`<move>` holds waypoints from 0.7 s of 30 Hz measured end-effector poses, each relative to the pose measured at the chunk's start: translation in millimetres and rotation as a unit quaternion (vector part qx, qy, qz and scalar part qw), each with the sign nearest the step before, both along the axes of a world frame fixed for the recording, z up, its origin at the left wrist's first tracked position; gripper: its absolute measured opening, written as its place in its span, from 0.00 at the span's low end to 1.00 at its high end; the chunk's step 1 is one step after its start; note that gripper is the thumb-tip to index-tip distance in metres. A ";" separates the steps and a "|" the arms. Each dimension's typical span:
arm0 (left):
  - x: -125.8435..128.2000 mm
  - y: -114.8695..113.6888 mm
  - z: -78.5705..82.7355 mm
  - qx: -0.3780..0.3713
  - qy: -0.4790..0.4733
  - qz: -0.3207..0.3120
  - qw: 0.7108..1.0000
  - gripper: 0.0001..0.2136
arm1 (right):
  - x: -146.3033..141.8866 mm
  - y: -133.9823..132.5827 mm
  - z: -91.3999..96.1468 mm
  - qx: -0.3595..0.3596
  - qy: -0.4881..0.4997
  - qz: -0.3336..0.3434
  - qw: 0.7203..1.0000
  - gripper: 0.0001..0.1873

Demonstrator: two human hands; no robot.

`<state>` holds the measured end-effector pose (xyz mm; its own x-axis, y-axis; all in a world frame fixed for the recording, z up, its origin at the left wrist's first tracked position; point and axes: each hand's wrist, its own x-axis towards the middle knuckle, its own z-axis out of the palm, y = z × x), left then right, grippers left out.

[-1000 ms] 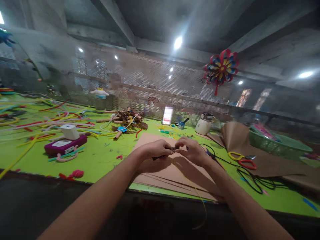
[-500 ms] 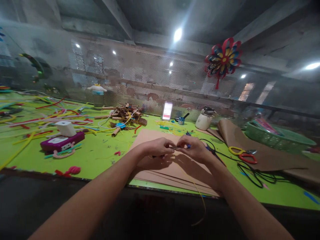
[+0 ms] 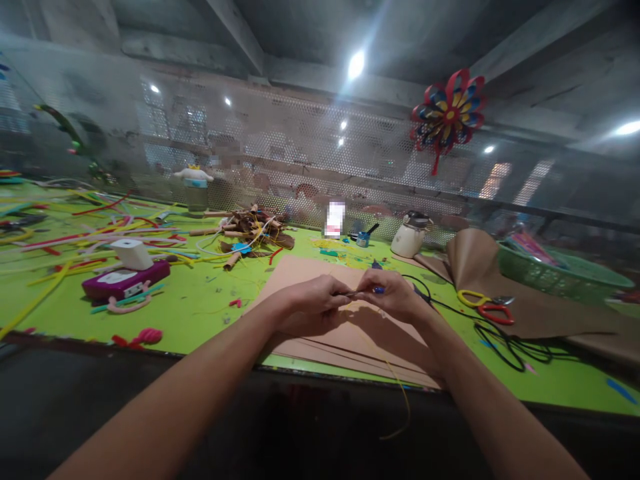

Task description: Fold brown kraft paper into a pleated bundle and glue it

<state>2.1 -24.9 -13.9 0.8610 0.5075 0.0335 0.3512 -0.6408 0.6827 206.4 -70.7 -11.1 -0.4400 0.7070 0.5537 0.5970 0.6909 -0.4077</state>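
Observation:
Both hands meet over a stack of brown paper sheets (image 3: 295, 270). Between the fingertips runs a thin dark brown piece (image 3: 353, 294), too small to tell its kind. My left hand (image 3: 317, 303) is closed, pinching its left end. My right hand (image 3: 393, 293) is closed on the other end, and a small blue thing (image 3: 379, 291) shows by its fingers. Below them a thin yellow string (image 3: 408, 400) crosses the sheets and hangs over the table's front edge; its upper end is hidden near the hands.
Left are a purple box (image 3: 125, 283) with a white adapter, and coloured pipe cleaners (image 3: 45, 273). Behind lies a heap of brown paper rolls (image 3: 250, 233). Right are scissors (image 3: 493, 310), black cable (image 3: 505, 347), a green basket (image 3: 555, 273) and a white jug (image 3: 407, 237).
Both hands stay nearly in place, with the fingers shifting slightly on the thin brown piece. The string's hanging end has swung a little. The view has shifted slightly.

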 end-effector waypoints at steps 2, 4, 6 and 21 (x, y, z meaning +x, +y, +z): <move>0.7 2.0 -2.0 -0.053 0.009 -0.013 0.998 0.17 | -0.7 -0.9 0.2 -0.003 -0.001 0.001 1.000 0.08; 1.2 2.8 -2.6 -0.092 0.016 -0.022 0.995 0.18 | -1.0 -1.1 -0.1 -0.015 0.000 0.005 1.000 0.08; 1.1 1.7 -1.3 -0.104 0.014 -0.028 0.994 0.19 | -0.8 -0.7 -0.7 -0.038 0.000 0.003 0.999 0.08; -2.1 -4.8 8.9 0.033 0.033 0.050 0.998 0.18 | -0.1 0.4 -2.0 -0.109 0.035 -0.020 0.993 0.08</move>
<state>0.0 -29.7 -5.0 0.8073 0.5900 0.0146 0.4589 -0.6430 0.6131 206.3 -70.3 -13.0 -0.3744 0.8299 0.4136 0.5872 0.5574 -0.5869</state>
